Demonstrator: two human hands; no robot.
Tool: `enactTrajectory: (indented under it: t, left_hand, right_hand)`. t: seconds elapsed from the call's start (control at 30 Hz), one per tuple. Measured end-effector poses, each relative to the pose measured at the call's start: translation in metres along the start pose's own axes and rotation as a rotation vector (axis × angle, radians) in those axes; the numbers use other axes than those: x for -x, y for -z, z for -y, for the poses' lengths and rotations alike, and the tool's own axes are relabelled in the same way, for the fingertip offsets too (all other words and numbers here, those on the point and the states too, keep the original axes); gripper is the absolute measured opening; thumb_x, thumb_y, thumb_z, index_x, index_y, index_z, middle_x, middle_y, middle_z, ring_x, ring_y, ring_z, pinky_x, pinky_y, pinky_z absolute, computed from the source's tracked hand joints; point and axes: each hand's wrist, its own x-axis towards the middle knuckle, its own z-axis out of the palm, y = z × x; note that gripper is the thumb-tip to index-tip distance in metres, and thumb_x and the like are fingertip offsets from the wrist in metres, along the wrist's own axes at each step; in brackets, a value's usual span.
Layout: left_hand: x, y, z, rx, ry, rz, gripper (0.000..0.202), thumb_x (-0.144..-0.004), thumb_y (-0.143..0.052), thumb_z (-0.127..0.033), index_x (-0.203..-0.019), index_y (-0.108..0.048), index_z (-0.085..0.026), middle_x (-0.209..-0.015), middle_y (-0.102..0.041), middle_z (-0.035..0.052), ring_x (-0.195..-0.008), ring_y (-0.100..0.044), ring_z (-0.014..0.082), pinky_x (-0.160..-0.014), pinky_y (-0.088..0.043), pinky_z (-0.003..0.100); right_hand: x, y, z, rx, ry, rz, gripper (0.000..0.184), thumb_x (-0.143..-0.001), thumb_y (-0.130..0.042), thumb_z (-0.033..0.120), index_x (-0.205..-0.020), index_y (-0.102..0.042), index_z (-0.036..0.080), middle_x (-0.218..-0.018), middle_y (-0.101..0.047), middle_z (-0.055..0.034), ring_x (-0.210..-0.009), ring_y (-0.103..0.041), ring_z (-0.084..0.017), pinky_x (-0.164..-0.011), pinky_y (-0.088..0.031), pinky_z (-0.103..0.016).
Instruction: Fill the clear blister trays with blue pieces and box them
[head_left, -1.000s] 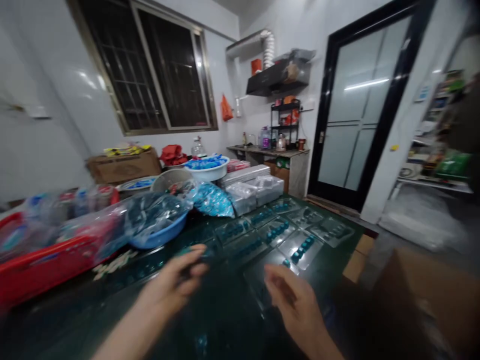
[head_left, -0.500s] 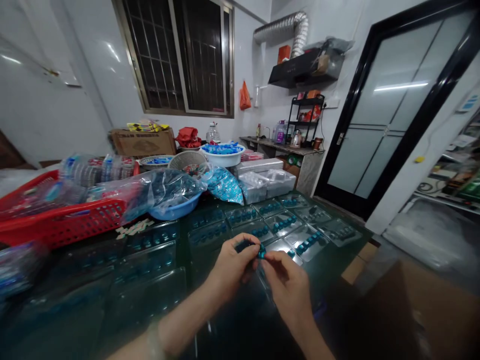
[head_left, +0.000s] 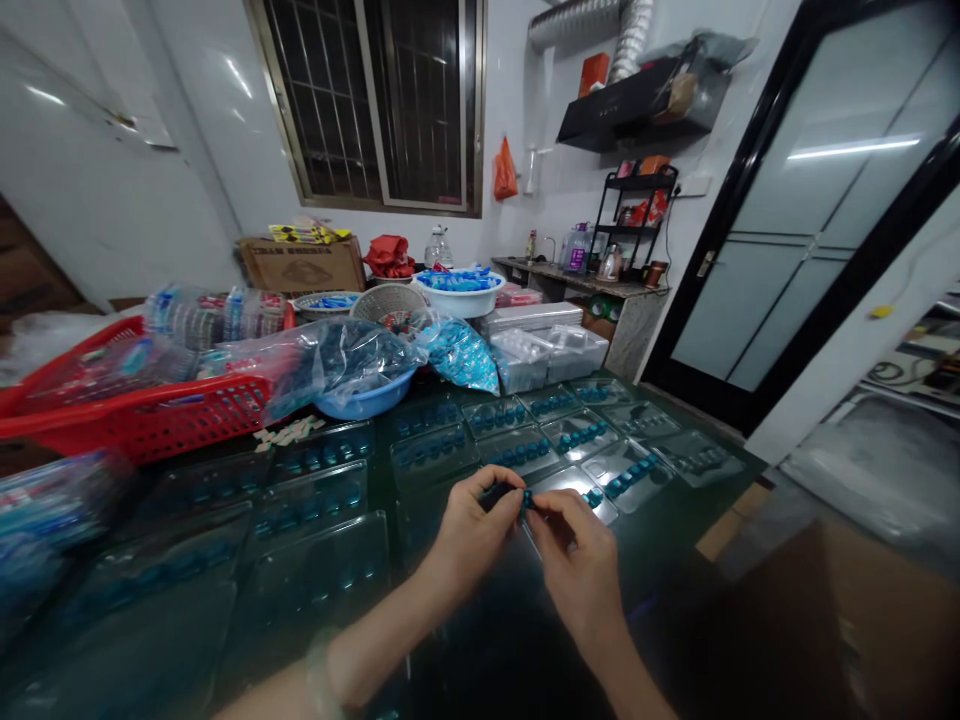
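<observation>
Both my hands meet over the dark green table (head_left: 480, 660). My left hand (head_left: 472, 525) is closed, with small blue pieces showing between thumb and fingers. My right hand (head_left: 574, 550) pinches a small blue piece (head_left: 527, 497) at the spot where the two hands touch. Just beyond them lie clear plastic blister trays (head_left: 577, 435) in rows, most holding a short row of blue pieces. More trays (head_left: 319, 500) lie to the left of my hands.
A blue basin (head_left: 367, 395) under a clear bag, a bag of blue pieces (head_left: 461, 355), a red basket (head_left: 142, 415) and a white bowl (head_left: 459, 295) stand at the table's far side. A brown cardboard box (head_left: 847, 630) sits at the lower right; a glass door (head_left: 795, 200) is behind.
One second ago my hands were apart and loosely open above the table. They have come together and now pinch the small blue pieces. The view has tilted slightly down.
</observation>
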Motion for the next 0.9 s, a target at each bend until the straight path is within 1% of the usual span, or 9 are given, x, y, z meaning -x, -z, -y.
enactTrajectory:
  t: [0.13, 0.3, 0.47, 0.53, 0.63, 0.77, 0.9]
  left_hand:
    - [0.0, -0.001, 0.003, 0.013, 0.043, -0.026, 0.016, -0.071, -0.054, -0.028, -0.081, -0.053, -0.016, -0.044, -0.045, -0.006, -0.03, -0.032, 0.0033, -0.03, -0.021, 0.014]
    - [0.0, -0.004, 0.002, 0.032, 0.09, -0.039, 0.025, -0.069, -0.056, -0.031, -0.087, -0.055, -0.014, -0.045, -0.046, -0.0049, -0.031, -0.034, 0.0047, -0.029, -0.023, 0.015]
    - [-0.001, -0.004, 0.007, 0.031, 0.068, -0.07, 0.028, -0.068, -0.057, -0.032, -0.089, -0.057, -0.013, -0.045, -0.047, -0.0047, -0.031, -0.035, 0.0044, -0.029, -0.023, 0.015]
    - [-0.002, -0.004, 0.01, 0.036, 0.069, -0.081, 0.029, -0.068, -0.057, -0.032, -0.091, -0.057, -0.013, -0.045, -0.046, -0.0048, -0.031, -0.035, 0.0045, -0.03, -0.024, 0.015]
    - [-0.004, -0.003, 0.014, 0.082, 0.067, -0.066, 0.031, -0.069, -0.055, -0.032, -0.094, -0.056, -0.013, -0.047, -0.048, -0.004, -0.032, -0.037, 0.005, -0.03, -0.025, 0.016]
    - [-0.005, -0.004, 0.014, 0.127, 0.056, -0.058, 0.029, -0.071, -0.052, -0.03, -0.094, -0.054, -0.012, -0.047, -0.048, -0.0038, -0.031, -0.035, 0.005, -0.03, -0.023, 0.016]
    - [-0.006, -0.003, 0.014, 0.173, 0.081, -0.039, 0.026, -0.071, -0.051, -0.028, -0.093, -0.054, -0.013, -0.046, -0.048, -0.0036, -0.03, -0.034, 0.0047, -0.03, -0.022, 0.016]
  right_hand:
    - [0.0, -0.001, -0.007, 0.119, 0.047, 0.009, 0.014, -0.079, -0.046, 0.018, -0.084, -0.059, 0.019, -0.08, -0.054, -0.0043, -0.07, -0.052, -0.014, -0.06, -0.043, -0.025]
    - [0.0, -0.001, -0.01, 0.259, 0.071, 0.009, 0.016, -0.079, -0.044, 0.016, -0.079, -0.06, 0.019, -0.072, -0.053, -0.0029, -0.065, -0.05, -0.014, -0.059, -0.04, -0.025]
    - [-0.003, -0.007, -0.011, 0.356, 0.077, -0.006, 0.016, -0.079, -0.044, 0.016, -0.073, -0.058, 0.018, -0.069, -0.051, -0.0021, -0.063, -0.049, -0.013, -0.059, -0.038, -0.025]
    - [-0.003, -0.009, -0.013, 0.362, 0.074, -0.005, 0.017, -0.079, -0.043, 0.017, -0.072, -0.058, 0.018, -0.069, -0.05, -0.0021, -0.062, -0.048, -0.013, -0.058, -0.037, -0.024]
    - [-0.004, -0.011, -0.016, 0.343, 0.073, -0.005, 0.017, -0.08, -0.042, 0.017, -0.073, -0.058, 0.018, -0.069, -0.049, -0.0023, -0.062, -0.047, -0.013, -0.058, -0.037, -0.025]
    - [-0.005, -0.01, -0.018, 0.283, 0.082, -0.03, 0.016, -0.081, -0.042, 0.018, -0.076, -0.058, 0.018, -0.072, -0.05, -0.0028, -0.066, -0.047, -0.014, -0.061, -0.038, -0.026]
    - [-0.006, -0.01, -0.018, 0.231, 0.051, -0.033, 0.013, -0.08, -0.044, 0.019, -0.075, -0.057, 0.018, -0.072, -0.051, -0.0022, -0.067, -0.048, -0.014, -0.063, -0.038, -0.026]
